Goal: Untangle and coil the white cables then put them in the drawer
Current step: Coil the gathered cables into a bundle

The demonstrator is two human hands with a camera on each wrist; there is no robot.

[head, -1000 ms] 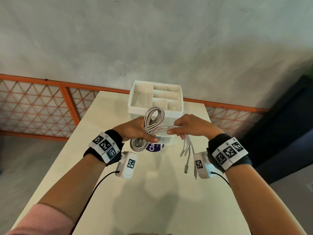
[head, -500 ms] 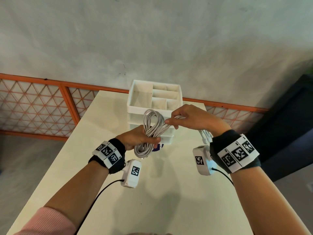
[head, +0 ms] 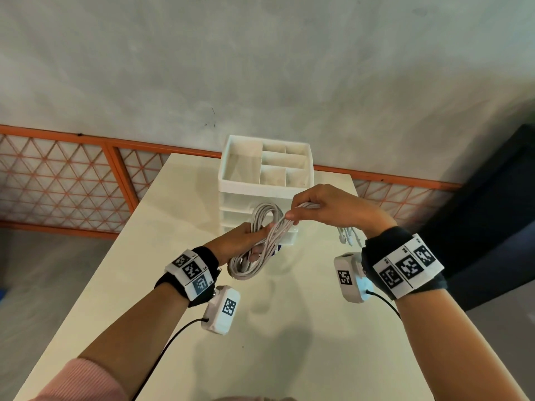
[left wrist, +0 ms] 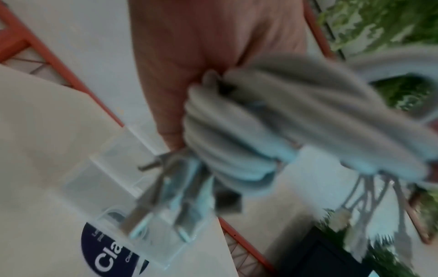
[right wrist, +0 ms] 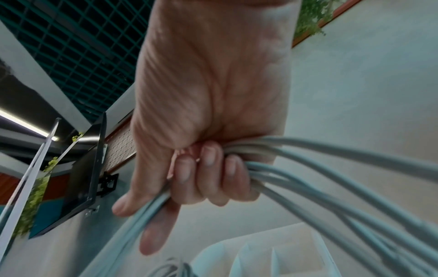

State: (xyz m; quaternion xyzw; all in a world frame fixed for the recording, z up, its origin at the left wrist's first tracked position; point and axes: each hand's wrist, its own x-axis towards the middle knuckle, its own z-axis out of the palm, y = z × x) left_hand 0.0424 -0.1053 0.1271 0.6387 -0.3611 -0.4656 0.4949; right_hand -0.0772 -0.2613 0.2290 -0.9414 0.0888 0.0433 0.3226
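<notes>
Left to right, over a pale desk [head: 289,328]. The left hand [head: 240,241] is closed around the waist of a coil of white cables [head: 254,247], thumb across the front; loops stand above and hang below the fist, clear of the desk. In the left wrist view the wound turns sit bunched against the palm, with plug ends [left wrist: 166,215] dangling beneath, blurred.

The right hand [head: 327,206], held higher and just right of the coil, is clenched on the free tails of the same bundle; in the right wrist view its fingers [right wrist: 208,180] curl over several strands that fan out to the right. Further connector ends [head: 348,237] hang below this wrist.

Behind the hands stands a white desktop drawer unit [head: 228,183] with a divided open tray on top; its drawers are largely hidden, so whether one is open cannot be told.

Handling, as judged: the cables are light, limp and smooth-jacketed, and the coil likely springs loose if its waist is released. The grip belongs on the crossing point of the loops, with the tails kept taut while being wrapped round it. The plug ends are the stiff parts and may snag.

Legible writing: a dark round label [left wrist: 104,256] on the desk shows "Cla"; the rest is cut off. Both wristbands carry square black-and-white markers [head: 191,269].
</notes>
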